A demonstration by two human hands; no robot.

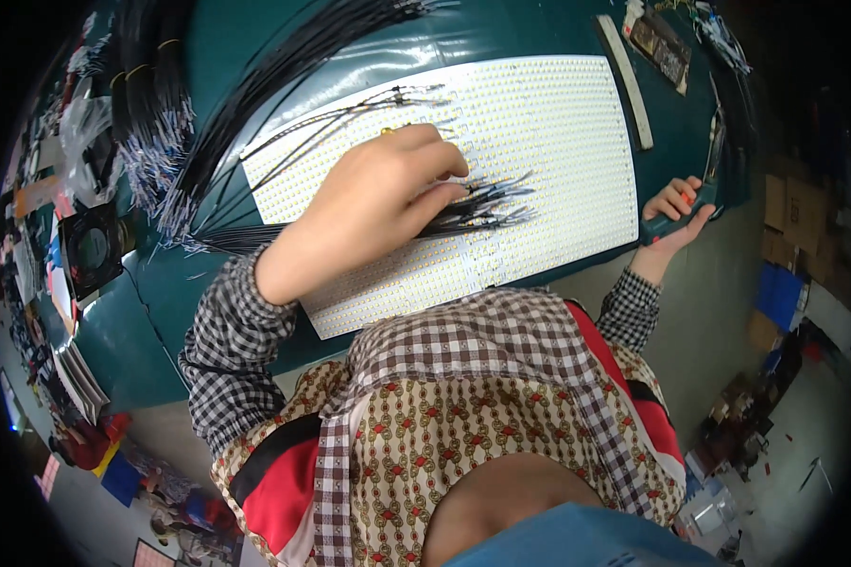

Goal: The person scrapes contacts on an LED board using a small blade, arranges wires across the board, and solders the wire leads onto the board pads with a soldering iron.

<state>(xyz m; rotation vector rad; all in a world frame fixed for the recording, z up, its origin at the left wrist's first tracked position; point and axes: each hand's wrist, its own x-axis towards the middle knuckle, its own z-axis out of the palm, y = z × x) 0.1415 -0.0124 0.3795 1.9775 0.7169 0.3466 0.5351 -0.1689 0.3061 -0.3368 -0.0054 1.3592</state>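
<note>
A white LED panel, dotted with rows of small yellowish chips, lies on the green tabletop. My left hand is over its left half, thumb and fingers curled together. Just under those fingertips, a bundle of thin black wires crosses the panel, its loose ends fanning to the right. Whether a wire is pinched there is hidden. Past the panel's right side, my right hand is by the table edge, fingers bent around something dark that I cannot make out. More black wires lie across the panel's upper left.
Tied bundles of black wires lie at the table's far left. A small black fan sits nearer on that side. Beyond the panel are a pale strip and a brown packet. Cardboard boxes are off to the right.
</note>
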